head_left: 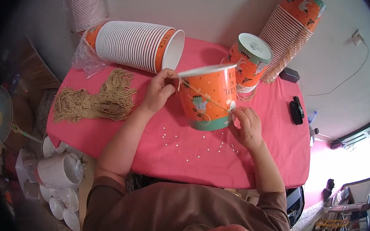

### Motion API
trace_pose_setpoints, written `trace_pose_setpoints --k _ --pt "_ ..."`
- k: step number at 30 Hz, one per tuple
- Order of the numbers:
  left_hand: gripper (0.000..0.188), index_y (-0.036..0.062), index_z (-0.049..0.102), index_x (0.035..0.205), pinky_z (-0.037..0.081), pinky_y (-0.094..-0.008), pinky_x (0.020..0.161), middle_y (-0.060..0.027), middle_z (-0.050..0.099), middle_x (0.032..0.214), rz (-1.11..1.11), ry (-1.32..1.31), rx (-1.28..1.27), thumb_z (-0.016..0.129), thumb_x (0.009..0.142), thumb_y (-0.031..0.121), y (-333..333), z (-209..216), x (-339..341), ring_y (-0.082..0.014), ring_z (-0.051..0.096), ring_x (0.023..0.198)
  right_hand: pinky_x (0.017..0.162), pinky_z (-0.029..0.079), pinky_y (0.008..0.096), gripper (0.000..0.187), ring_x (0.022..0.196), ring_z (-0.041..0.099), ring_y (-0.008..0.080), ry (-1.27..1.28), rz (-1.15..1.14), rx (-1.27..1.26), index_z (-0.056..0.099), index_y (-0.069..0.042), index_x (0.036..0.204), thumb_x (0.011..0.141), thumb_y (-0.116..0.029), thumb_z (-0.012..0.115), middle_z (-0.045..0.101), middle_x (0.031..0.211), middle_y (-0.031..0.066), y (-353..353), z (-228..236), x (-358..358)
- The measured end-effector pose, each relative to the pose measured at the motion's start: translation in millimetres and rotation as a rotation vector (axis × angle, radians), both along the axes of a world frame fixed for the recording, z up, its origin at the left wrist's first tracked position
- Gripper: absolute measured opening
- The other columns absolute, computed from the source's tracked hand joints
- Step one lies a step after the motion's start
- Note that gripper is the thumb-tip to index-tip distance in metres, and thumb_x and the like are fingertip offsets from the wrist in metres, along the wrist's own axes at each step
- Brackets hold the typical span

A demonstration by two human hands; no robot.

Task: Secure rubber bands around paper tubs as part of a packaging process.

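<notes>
An orange paper bucket [206, 102] with a green base band and printed figures is tilted above the table in front of me. My left hand [160, 91] is closed on its rim at the left side. A thin tan cord [208, 99] slants across the bucket's front, from near the left fingers down to the right ones. My right hand [248, 125] pinches the cord's lower end against the bucket's lower right side. Both sets of fingertips are partly hidden.
Small white dots [187, 160] are scattered on the pink tablecloth [278, 159]. A bundle of tan cords [98, 99] lies left, below a sideways bucket stack [132, 44]. Upright stacks [284, 32] and an upside-down bucket [246, 63] stand back right. A black object [296, 111] lies right.
</notes>
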State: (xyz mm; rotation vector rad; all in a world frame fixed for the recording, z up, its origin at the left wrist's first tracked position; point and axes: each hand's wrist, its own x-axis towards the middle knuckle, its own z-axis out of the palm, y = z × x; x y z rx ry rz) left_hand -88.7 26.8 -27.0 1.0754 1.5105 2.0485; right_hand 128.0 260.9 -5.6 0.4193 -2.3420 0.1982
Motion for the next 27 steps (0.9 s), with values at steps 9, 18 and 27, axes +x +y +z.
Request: trace_pose_setpoints --k 9,18,27 --pt "0.028 0.0006 0.057 0.113 0.05 -0.0265 0.068 -0.0097 0.06 0.107 0.386 0.525 -0.182 0.059 0.085 0.002 26.4 -40.7 0.4 -0.0139 0.062 0.082 0.071 0.048 0.0237 0.026 0.078 0.06 0.0111 0.202 -0.204 -0.478 0.06 0.002 0.11 0.085 -0.002 0.065 0.062 0.085 0.0047 43.8 100.7 15.0" --pt "0.021 0.0007 0.06 0.108 0.05 -0.0257 0.069 -0.0078 0.063 0.094 0.284 0.445 -0.211 0.058 0.087 0.002 35.6 -52.6 -5.6 -0.0133 0.061 0.08 0.035 0.045 0.0279 0.031 0.039 0.055 0.017 -0.129 -0.462 -0.585 0.06 -0.004 0.11 0.096 -0.026 0.044 0.058 0.059 0.0079 165.1 207.1 -85.0" --pt "0.019 0.0002 0.062 0.106 0.05 -0.0245 0.07 -0.0051 0.065 0.088 0.264 0.313 -0.273 0.059 0.089 0.008 32.0 -60.6 -9.4 -0.0101 0.06 0.078 0.04 0.053 0.0422 0.029 0.048 0.065 0.0308 -0.518 -0.76 -0.58 0.061 0.007 0.068 0.085 -0.01 0.045 0.06 0.059 0.0202 178.3 172.1 -144.0"
